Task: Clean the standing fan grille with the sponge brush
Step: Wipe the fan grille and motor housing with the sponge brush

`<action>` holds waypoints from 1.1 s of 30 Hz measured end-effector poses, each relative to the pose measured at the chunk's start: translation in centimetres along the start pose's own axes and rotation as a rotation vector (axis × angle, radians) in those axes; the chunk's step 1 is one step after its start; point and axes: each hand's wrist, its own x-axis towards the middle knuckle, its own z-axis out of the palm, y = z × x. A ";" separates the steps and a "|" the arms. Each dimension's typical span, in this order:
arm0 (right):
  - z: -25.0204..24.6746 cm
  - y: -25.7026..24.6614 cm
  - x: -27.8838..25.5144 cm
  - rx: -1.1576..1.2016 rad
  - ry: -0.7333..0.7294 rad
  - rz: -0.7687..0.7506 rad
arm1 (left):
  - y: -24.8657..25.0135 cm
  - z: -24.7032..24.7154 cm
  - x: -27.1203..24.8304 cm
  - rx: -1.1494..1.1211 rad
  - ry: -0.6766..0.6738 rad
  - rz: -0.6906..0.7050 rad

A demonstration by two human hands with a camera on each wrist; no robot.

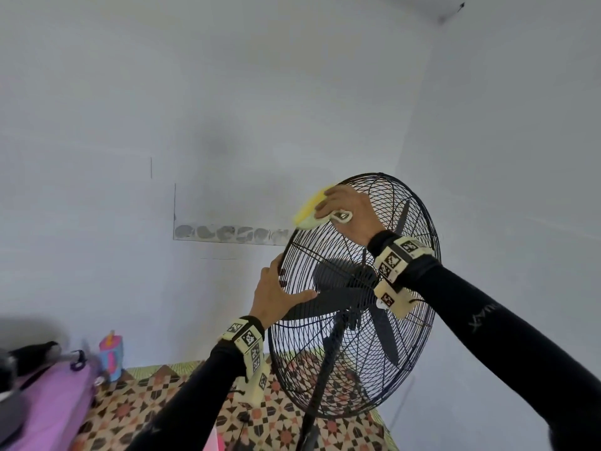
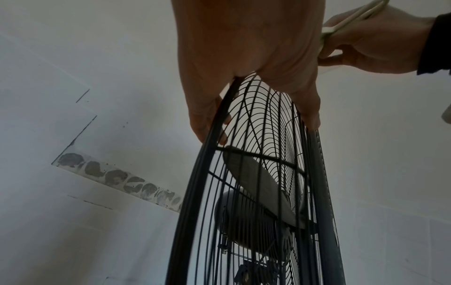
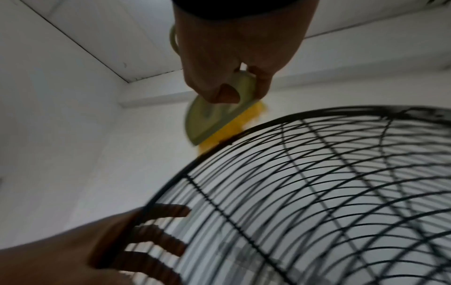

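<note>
A black standing fan with a round wire grille stands near the room corner. My left hand grips the grille's left rim, thumb on the near face and fingers curled behind the wires. My right hand holds the sponge brush by its pale green plastic back. Its yellow sponge presses on the upper left rim of the grille. The fan blades sit still inside the cage.
White walls stand close behind and to the right of the fan. A patterned mat covers the floor below. At the lower left lie a purple surface and a pink-and-blue bottle. The fan pole runs down to the floor.
</note>
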 end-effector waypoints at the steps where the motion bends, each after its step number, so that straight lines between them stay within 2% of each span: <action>1: 0.9 -0.7 -0.3 0.060 -0.116 -0.007 | -0.1 0.0 0.1 0.002 0.000 -0.005; 2: 1.5 -1.0 -0.3 0.110 -0.205 0.000 | -0.1 -0.1 0.1 0.003 0.002 -0.011; 3: 1.6 -1.2 0.1 0.155 -0.216 0.038 | -0.1 -0.2 0.2 0.003 0.002 -0.013; 4: 1.3 -0.9 0.7 0.210 -0.152 0.112 | -0.1 -0.2 0.2 0.001 -0.001 -0.013; 6: 0.3 -0.3 1.6 0.241 0.096 0.284 | -0.1 -0.2 0.2 -0.008 -0.005 -0.013; 7: 0.0 -0.2 1.7 0.240 0.167 0.341 | -0.1 -0.2 0.2 -0.011 -0.005 -0.013; 8: 0.0 -0.5 1.6 0.245 0.165 0.331 | 0.0 -0.1 0.1 -0.011 -0.004 -0.013; 11: 0.9 -2.8 0.8 0.235 -0.153 0.117 | -0.3 -0.2 0.4 0.007 0.011 -0.028; 12: 1.1 -3.0 0.5 0.240 -0.205 0.093 | -0.4 -0.3 0.4 0.011 0.007 -0.030; 13: 0.9 -2.9 0.5 0.252 -0.165 0.122 | -0.4 -0.3 0.4 0.011 0.000 -0.025; 14: 0.4 -2.3 0.7 0.252 -0.039 0.194 | -0.3 -0.3 0.3 0.005 -0.008 -0.018; 16: -0.7 -0.9 1.0 0.187 0.304 0.340 | 0.0 -0.4 0.3 0.005 -0.014 -0.009; 17: -1.1 -0.2 0.9 0.142 0.419 0.360 | 0.1 -0.4 0.4 0.014 -0.013 -0.011; 18: -1.3 0.5 0.7 0.070 0.455 0.339 | 0.3 -0.4 0.6 0.020 -0.016 -0.017; 20: -1.1 1.4 -0.2 -0.181 0.357 0.261 | 0.6 -0.5 1.0 0.028 -0.030 -0.020; 23: 0.8 0.3 -2.6 -0.512 0.109 0.122 | 1.1 -0.3 1.0 0.051 -0.041 0.017; 26: 3.4 -3.0 -6.0 -0.498 -0.054 -0.242 | 1.2 0.1 0.8 0.066 -0.032 0.015; 27: 3.2 -3.5 -6.1 -0.454 -0.058 -0.271 | 1.0 0.1 0.8 0.071 -0.028 0.012; 28: 2.8 -3.1 -5.8 -0.403 -0.012 -0.228 | 0.9 0.0 0.8 0.070 -0.030 0.008; 30: 1.3 -1.2 -4.3 -0.391 0.146 -0.046 | 0.7 -0.2 0.7 0.051 -0.034 0.003; 32: 0.5 0.0 -4.0 -0.451 0.150 0.090 | 0.8 -0.3 0.5 0.031 -0.036 -0.002; 33: 1.0 -0.2 -4.4 -0.450 0.104 0.058 | 0.8 -0.3 0.5 0.032 -0.033 -0.006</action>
